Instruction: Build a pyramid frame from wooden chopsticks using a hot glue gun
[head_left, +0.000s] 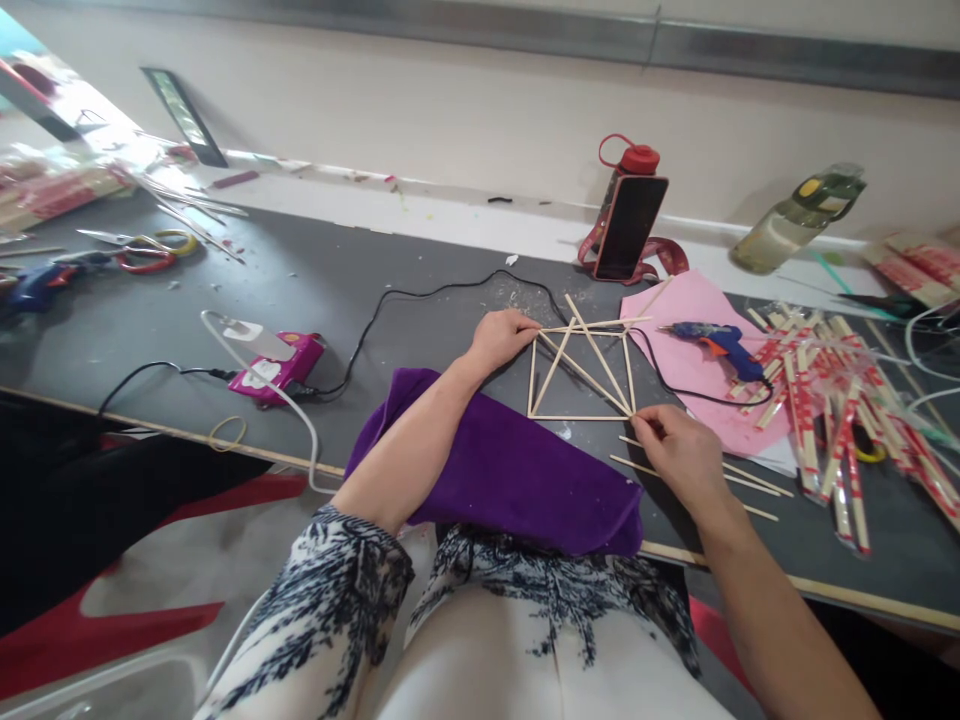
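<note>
A frame of thin wooden chopsticks [581, 418] lies on the grey table, roughly square with further sticks leaning and crossing over it. My left hand [501, 340] pinches its far left corner, where one end of a diagonal chopstick [589, 378] rests. At the near right corner, my right hand [679, 452] has thumb and fingers closed around the other end of that diagonal. Whether the diagonal is fixed to the frame I cannot tell. Several loose chopsticks [750, 485] lie under and beside my right hand. A blue glue gun [709, 343] rests on pink paper [675, 300] behind it.
Wrapped chopsticks [847, 430] are heaped at the right. A purple cloth [517, 470] lies under my left forearm. A black cord [442, 287] runs from the magenta power strip [289, 365] across the table. A phone [630, 228] leans on a red-capped bottle [640, 158]; scissors [150, 252] lie far left.
</note>
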